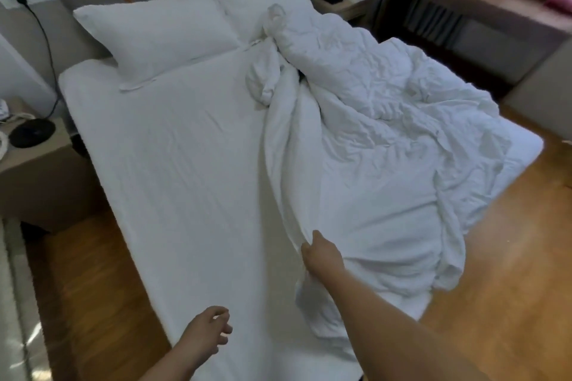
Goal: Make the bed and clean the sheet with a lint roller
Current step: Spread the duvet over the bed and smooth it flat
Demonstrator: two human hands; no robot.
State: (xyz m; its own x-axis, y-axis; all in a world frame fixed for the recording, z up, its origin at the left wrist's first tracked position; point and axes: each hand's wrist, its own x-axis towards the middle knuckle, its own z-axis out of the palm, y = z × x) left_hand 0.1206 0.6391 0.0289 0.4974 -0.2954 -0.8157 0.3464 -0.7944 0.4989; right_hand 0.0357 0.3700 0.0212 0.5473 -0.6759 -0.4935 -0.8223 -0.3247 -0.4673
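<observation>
Bed (102, 108) unmade: fitted sheet (192, 170) bare and fairly smooth on the near half. Duvet (371, 120) bunched over the far half, not yet spread. 2 pillows (161, 37) at the head. Right hand (322, 254) grips the duvet's edge; left hand (207, 334) hovers empty, fingers loose. No lint roller in view; rolling looks untouched.

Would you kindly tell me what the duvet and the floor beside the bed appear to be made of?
The duvet looks like soft woven fabric, probably cotton, matte white: it crumples into fine creases and bunches where the right hand grips it. The floor looks like wood or wood-look laminate, warm brown with a slight sheen.
</observation>
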